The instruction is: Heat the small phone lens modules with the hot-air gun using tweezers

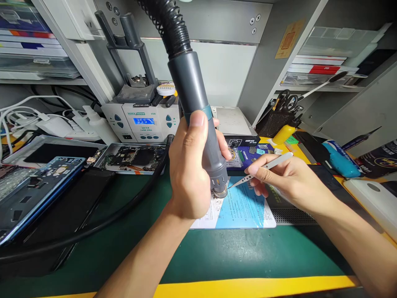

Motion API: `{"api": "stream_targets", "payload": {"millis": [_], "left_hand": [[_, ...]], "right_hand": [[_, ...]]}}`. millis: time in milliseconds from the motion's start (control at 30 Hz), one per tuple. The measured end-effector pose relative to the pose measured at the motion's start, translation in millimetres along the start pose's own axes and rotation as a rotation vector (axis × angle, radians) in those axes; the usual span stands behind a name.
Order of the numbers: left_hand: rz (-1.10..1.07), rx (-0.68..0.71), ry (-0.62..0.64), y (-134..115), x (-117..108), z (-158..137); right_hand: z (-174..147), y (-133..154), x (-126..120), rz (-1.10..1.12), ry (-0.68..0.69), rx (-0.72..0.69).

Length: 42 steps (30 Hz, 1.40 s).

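My left hand (194, 169) is wrapped round the dark grey handle of a hot air gun (189, 82), held tilted with its nozzle end pointing down. Between thumb and fingers, my right hand (279, 176) grips silver tweezers (266, 166), whose tip reaches close to the nozzle. Beneath both lies a blue and white printed sheet (248, 207) on the green mat (248, 248). Whatever sits right under the nozzle is mostly hidden by it; whether the tweezers touch it, I cannot tell.
Behind stands a hot air station (142, 120) with a lit display. A black cable (130, 203) crosses the left side. A tray with circuit boards (133, 159), a blue-edged phone part (46, 190), a black mesh tool holder (274, 118) and a yellow bottle (283, 133) stand around.
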<state>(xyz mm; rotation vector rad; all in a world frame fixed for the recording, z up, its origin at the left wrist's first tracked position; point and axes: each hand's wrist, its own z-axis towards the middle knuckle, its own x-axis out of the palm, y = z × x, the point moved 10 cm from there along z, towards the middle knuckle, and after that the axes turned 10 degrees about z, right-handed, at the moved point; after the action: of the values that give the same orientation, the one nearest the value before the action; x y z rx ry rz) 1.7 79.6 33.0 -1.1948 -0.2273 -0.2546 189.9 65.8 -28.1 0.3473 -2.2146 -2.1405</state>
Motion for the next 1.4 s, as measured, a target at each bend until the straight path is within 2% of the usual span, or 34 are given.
{"api": "stream_targets", "payload": {"millis": [567, 767, 1100, 1400], "left_hand": [[-0.018, 0.001, -0.019, 0.7, -2.6, 0.3], [-0.015, 0.020, -0.033, -0.1, -4.4, 2.2], [-0.053, 0.130, -0.163, -10.1, -16.2, 5.9], [-0.071, 0.129, -0.171, -10.8, -19.3, 6.8]], "right_hand": [[1.2, -2.3, -0.9, -0.006, -0.002, 0.011], [1.6, 5.7, -3.8, -0.059, -0.038, -0.038], [2.6, -1.8, 5.4, -0.012, -0.011, 0.000], [2.2, -2.5, 7.7, -0.002, 0.013, 0.012]]}}
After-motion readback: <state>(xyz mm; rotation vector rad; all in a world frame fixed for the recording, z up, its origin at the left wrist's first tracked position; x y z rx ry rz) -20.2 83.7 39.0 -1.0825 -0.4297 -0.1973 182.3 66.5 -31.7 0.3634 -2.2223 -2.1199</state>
